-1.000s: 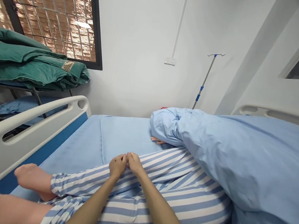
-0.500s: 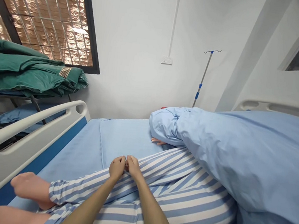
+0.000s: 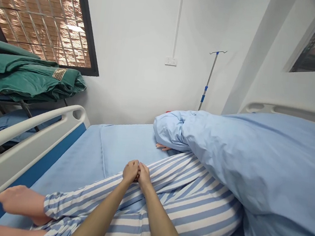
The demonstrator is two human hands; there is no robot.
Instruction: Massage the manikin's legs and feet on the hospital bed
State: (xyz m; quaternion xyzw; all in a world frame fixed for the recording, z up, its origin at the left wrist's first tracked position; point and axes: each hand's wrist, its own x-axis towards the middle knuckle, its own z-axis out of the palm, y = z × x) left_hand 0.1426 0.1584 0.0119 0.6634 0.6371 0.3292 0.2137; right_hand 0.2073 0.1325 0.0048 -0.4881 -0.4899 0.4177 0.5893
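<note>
Blue-striped trousers (image 3: 202, 217) are lying lengthwise left to right beneath your left hand (image 3: 130, 171) and right hand (image 3: 144, 176); fingers are sitting curled, their hold unclear

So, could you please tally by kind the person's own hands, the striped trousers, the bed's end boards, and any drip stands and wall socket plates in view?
Person's own hands: 2 (left hand, right hand)
Striped trousers: 1 pair
End boards: 2 (foot board, head board)
Drip stand: 1
Wall socket plate: 1
Total: 7

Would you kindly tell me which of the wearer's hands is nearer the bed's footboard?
Left. The left hand is on the side toward the footboard; the right hand, beside it, is slightly farther away.
</note>
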